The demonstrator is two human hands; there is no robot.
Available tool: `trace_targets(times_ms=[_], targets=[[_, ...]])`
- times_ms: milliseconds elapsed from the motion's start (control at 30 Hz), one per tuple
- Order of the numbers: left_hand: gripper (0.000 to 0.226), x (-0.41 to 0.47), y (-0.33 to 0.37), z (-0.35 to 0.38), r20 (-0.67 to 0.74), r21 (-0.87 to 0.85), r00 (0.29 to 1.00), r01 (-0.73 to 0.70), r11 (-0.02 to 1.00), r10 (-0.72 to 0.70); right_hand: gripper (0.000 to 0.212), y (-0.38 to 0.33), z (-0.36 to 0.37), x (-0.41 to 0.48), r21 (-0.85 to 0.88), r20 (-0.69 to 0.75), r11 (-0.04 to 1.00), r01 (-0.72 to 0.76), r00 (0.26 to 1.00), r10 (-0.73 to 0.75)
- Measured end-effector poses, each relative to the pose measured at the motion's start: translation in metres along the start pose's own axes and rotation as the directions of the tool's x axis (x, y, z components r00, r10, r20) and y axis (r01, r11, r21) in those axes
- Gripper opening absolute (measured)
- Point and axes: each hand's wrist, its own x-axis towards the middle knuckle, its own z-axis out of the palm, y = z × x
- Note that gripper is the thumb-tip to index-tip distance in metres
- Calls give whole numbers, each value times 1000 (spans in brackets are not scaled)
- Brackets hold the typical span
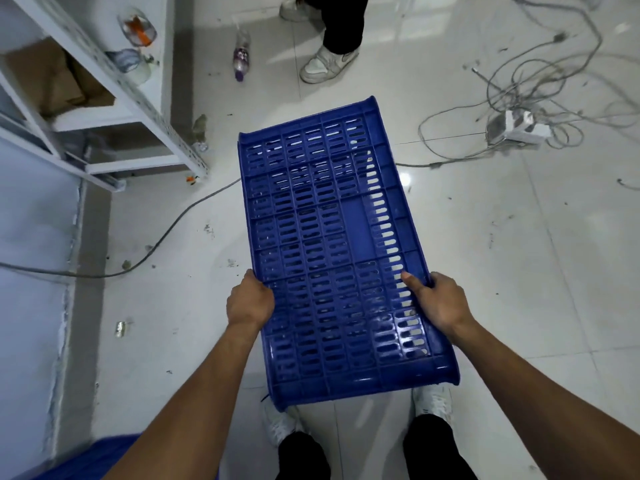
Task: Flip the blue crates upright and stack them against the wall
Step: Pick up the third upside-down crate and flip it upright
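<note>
While both arms reach forward and down, the left hand (250,299) clamps the left long edge of a blue crate (332,244), its fingers curled over the rim and out of sight beneath it. Left of those fingers, well apart, a grey cable (173,221) trails across the pale tiled floor (519,271), and beyond it stands a white metal shelf (138,98) with a brown cardboard box (52,77) on it. At the bottom left corner, near the left forearm, a patch of blue (100,448) shows; what it belongs to cannot be told. The crate is held off the floor between the two hands, its slotted bottom panel facing the camera, its length running away from the fingers and its near end above the person's white shoes (433,400). Beyond its far end lies a plastic bottle (241,57), beside another person's white shoe (327,64). The right hand (440,299) grips the right long edge, thumb laid flat on the slotted panel, the other fingers wrapped behind the rim. Right of those fingers, well apart, lies a tangle of grey wires (540,84) around a white power strip (519,128).
</note>
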Motion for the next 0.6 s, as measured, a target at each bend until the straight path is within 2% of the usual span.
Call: trace_targets(times_ms=[100, 167, 233, 300, 367, 433, 500, 600], targets=[[71, -9, 11, 3, 91, 60, 996, 1, 998, -6, 51, -6, -6, -9, -38, -77, 998, 43, 996, -46], [82, -18, 23, 6, 91, 99, 995, -45, 994, 36, 49, -11, -5, -17, -44, -100, 997, 69, 992, -73], [77, -28, 39, 6, -27, 100, 989, -142, 985, 145, 46, -17, 1, -26, -50, -97, 993, 104, 989, -109], [60, -38, 55, 2, -172, 50, 946, -270, 962, 274, 47, -27, 10, -35, -67, -101, 987, 147, 983, -153], [39, -45, 68, -3, -255, -13, 894, -384, 923, 368, 48, -38, 23, -46, -93, -96, 978, 188, 976, -196], [28, -55, 77, -10, -272, -64, 858, -468, 881, 435, 43, -46, 38, -56, -96, -67, 968, 233, 968, -240], [27, -61, 77, -18, -279, -94, 837, -512, 854, 471, 39, -55, 54, -64, -105, -10, 952, 288, 957, -291], [41, -67, 67, -22, -204, -94, 862, -488, 867, 464, 37, -67, 73, -74, -109, 112, 938, 330, 941, -318]])
